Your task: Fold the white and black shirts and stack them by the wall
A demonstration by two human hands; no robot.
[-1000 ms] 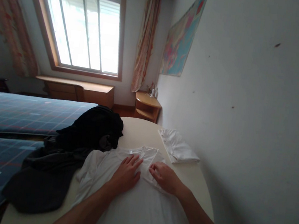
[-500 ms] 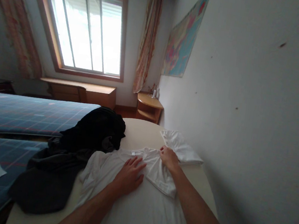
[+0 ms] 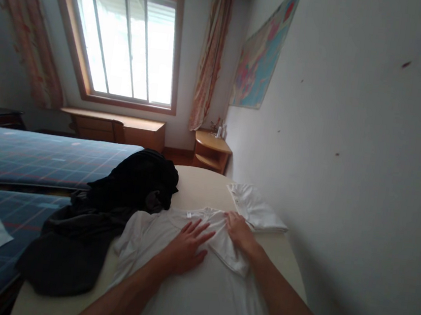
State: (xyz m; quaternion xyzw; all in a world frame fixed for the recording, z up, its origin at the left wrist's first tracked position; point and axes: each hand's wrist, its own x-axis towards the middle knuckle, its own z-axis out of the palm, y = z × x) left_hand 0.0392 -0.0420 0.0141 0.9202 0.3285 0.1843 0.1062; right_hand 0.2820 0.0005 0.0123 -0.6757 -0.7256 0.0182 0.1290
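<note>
- The plain white short-sleeved T-shirt (image 3: 192,303) lies spread on the pale cream, round-edged worktop (image 3: 196,179), neckline away from the person, its lower part running out of view.
- Spreading looks largely done: the visible body is fairly flat (some creases remain), but no fold across it shows.
- The sleeves look less finished. The left sleeve (image 3: 133,230) is rumpled beside the dark clothes; the right sleeve (image 3: 232,258) slants down by the body's edge, and whether it lies over the body or beside it I cannot tell.
- The left hand (image 3: 186,250) rests on the upper chest, fingers spread, its grip released.
- The right hand (image 3: 240,231) touches the right shoulder with bent fingers; I cannot tell whether its grip pinches cloth.
- A white garment folded into a compact shape (image 3: 261,214) lies beyond the right hand, seemingly finished.
- A crumpled heap of black and dark-grey clothes (image 3: 71,258) at the left appears unsorted, so more seems left than done.
</note>
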